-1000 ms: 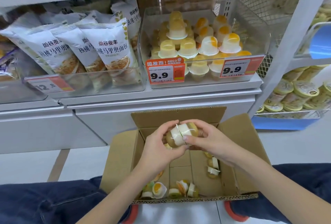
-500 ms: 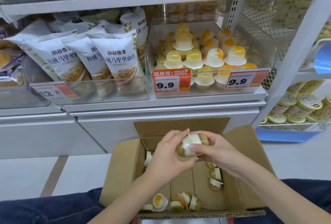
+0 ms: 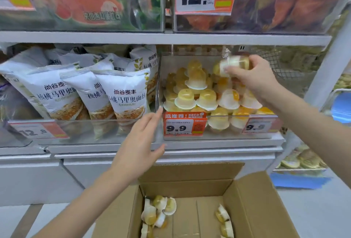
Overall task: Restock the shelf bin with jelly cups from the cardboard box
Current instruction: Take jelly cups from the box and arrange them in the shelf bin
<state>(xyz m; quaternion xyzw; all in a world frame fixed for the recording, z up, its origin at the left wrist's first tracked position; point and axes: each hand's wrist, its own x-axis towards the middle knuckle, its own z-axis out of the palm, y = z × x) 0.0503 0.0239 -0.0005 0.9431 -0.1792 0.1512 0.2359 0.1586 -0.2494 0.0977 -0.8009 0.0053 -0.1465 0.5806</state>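
My right hand (image 3: 255,80) holds jelly cups (image 3: 234,63) on their side over the top of the clear shelf bin (image 3: 224,118), above the right part of the pile. The bin is heaped with yellow and orange jelly cups (image 3: 197,93) and carries two 9.9 price tags. My left hand (image 3: 138,142) hangs open and empty in front of the shelf edge, its fingertips near the bin's left front corner. The open cardboard box (image 3: 252,205) sits on the floor below, with several loose jelly cups (image 3: 159,211) scattered on its bottom.
White bread bags (image 3: 121,97) fill the clear bin to the left. A shelf board (image 3: 171,37) runs close above the jelly bin, with clear bins of orange-packaged goods on it. A wire basket of round snack packs (image 3: 303,159) stands at the right.
My right hand rose from over the box to the top of the shelf bin with the jelly cups. My left hand let go of them and opened. The camera tilted upward.
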